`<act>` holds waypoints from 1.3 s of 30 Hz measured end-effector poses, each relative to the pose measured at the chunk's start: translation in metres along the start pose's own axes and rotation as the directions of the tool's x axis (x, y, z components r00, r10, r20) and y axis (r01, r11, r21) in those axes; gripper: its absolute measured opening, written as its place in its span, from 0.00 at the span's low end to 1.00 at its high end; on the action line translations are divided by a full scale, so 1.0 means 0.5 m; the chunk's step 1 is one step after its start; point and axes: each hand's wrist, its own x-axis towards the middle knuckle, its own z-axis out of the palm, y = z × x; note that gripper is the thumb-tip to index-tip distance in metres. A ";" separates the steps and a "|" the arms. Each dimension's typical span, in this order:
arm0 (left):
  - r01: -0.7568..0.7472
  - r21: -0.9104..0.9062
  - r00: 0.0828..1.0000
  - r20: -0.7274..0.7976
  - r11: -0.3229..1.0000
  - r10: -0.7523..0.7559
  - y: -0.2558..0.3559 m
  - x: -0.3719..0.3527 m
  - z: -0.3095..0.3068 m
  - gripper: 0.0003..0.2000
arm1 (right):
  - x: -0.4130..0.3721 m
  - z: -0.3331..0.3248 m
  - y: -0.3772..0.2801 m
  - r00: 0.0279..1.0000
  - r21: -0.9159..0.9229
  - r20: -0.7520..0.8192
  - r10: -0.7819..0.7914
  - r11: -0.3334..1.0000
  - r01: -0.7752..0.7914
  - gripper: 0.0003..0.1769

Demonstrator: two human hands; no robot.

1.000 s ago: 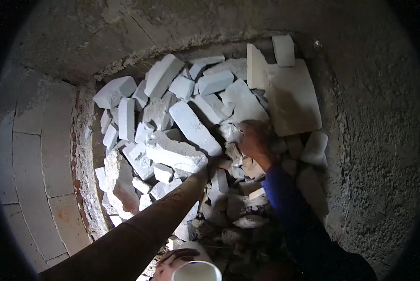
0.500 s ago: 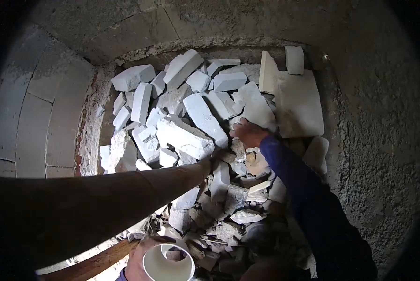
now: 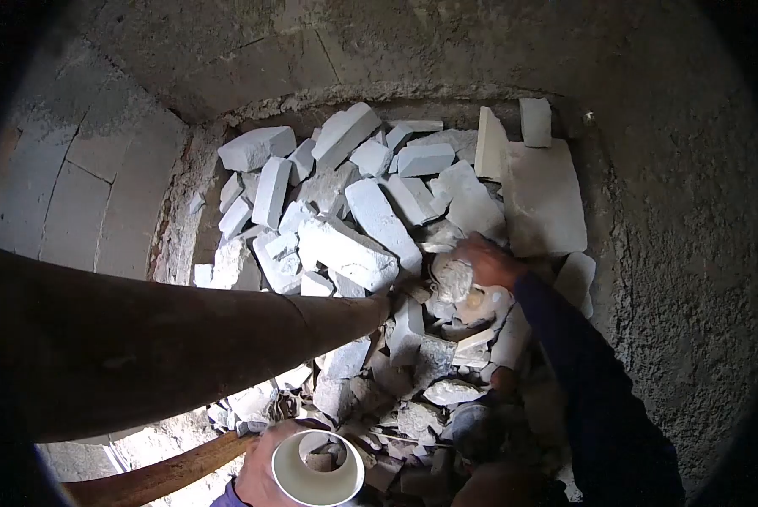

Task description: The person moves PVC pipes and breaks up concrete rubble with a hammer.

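Observation:
My left hand (image 3: 260, 465) is wrapped around a white plastic pipe (image 3: 292, 483) at the bottom of the view. Its open end faces up, and bits of rubble show through it. Farther out, my right hand (image 3: 487, 260) reaches down into the rubble, fingers curled beside a blurred whitish chunk of rubble (image 3: 453, 280) that it appears to grip. The fingertips are partly hidden. Around that hand lie broken white blocks (image 3: 382, 224), a flat pale slab (image 3: 472, 203) and smaller stones (image 3: 451, 391).
A thick brown pole (image 3: 336, 319) slants from the left into the heap's middle. Below it runs a thinner wooden pole (image 3: 155, 475). A large pale slab (image 3: 548, 198) leans at the right back. Rough walls (image 3: 683, 253) enclose the heap.
My right hand has moved slightly right and nearer to me, and a whitish chunk now shows by its fingers. The whole view has shifted a little. My left hand still holds the pipe.

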 end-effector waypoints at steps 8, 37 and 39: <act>0.000 -0.127 0.984 -0.179 0.992 -0.023 0.014 0.009 0.046 0.36 | -0.211 -0.114 -0.045 0.959 0.149 -0.260 0.115 0.986 -0.078 0.24; -0.473 0.063 0.855 -0.209 0.879 0.475 0.010 0.555 0.266 0.47 | -0.152 -0.369 -0.300 0.769 0.132 -0.522 0.368 0.926 -0.353 0.42; -0.320 0.075 0.910 -0.253 0.945 0.328 -0.056 0.550 0.263 0.42 | -0.171 -0.403 -0.304 0.687 0.395 -0.526 0.502 0.859 -0.325 0.39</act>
